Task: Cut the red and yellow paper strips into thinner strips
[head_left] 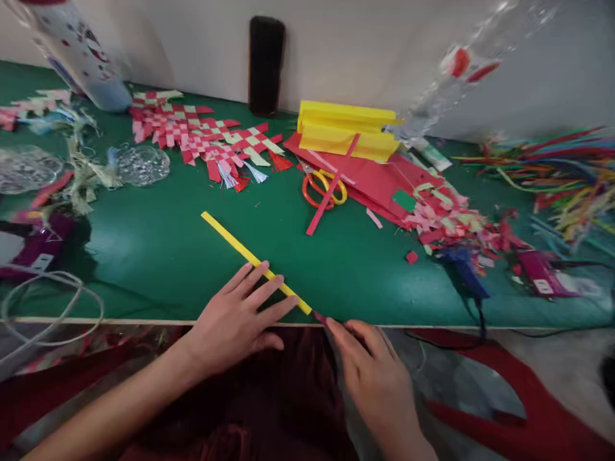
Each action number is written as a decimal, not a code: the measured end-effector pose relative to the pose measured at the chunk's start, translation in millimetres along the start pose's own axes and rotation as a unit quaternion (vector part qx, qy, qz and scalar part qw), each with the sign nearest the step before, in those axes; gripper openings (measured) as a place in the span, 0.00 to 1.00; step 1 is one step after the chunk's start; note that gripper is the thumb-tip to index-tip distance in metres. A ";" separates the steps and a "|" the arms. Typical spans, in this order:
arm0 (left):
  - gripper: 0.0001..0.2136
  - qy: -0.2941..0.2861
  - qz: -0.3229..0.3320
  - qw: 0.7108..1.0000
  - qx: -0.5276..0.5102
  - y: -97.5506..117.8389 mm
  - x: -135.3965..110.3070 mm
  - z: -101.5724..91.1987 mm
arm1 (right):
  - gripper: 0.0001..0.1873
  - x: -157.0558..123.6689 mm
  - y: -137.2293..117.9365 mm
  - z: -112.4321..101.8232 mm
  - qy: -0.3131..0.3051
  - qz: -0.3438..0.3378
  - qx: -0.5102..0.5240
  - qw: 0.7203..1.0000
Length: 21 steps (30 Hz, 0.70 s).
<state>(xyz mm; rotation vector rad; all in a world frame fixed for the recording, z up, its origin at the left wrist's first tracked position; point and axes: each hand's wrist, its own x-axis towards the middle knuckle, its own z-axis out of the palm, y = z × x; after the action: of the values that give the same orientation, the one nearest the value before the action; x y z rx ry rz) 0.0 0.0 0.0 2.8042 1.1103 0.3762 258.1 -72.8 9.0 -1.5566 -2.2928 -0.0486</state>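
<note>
A long yellow paper strip (pixel 230 240) lies slantwise on the green table (pixel 158 250), running from the middle down to the front edge. My left hand (pixel 235 320) lies flat on its near part, fingers stretched out over it. My right hand (pixel 369 368) sits just past the table's front edge, its fingertips pinched on a small red strip end (pixel 319 316) that sticks out by the yellow strip's near tip.
Orange-and-yellow scissors (pixel 324 187) rest on red paper sheets (pixel 379 179), with folded yellow paper (pixel 346 128) behind. Woven red-and-white paper pieces (pixel 202 137) lie at the back left. Paper scraps, a blue glue gun (pixel 464 269), coloured strips (pixel 562 173) fill the right. A dark phone (pixel 266 64) leans on the wall.
</note>
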 end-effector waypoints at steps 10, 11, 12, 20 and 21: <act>0.32 -0.024 0.006 1.000 0.020 4.9 1.9 1.0 | 0.17 5.1 7.1 -2.8 -0.006 0.005 0.006 1.000; 0.32 -0.027 0.008 0.999 0.021 4.7 1.8 0.9 | 0.17 6.1 7.0 -2.7 -0.006 0.004 0.006 1.000; 0.32 -0.030 0.010 0.999 0.023 4.6 1.5 0.7 | 0.17 7.3 7.0 -2.6 -0.008 0.003 0.009 1.000; 0.32 -0.048 0.012 0.999 0.022 3.4 1.2 -0.4 | 0.17 12.7 15.0 -3.3 -0.026 0.001 0.024 0.999; 0.32 -0.049 0.012 0.998 0.021 3.1 1.4 -0.5 | 0.17 13.2 15.2 -3.6 -0.026 0.000 0.023 0.999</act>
<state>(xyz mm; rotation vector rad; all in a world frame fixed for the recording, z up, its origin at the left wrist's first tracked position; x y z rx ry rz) 2.9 -1.4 1.3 2.8409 1.0759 0.2171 268.6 -55.9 13.8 -1.5525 -2.3183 0.0443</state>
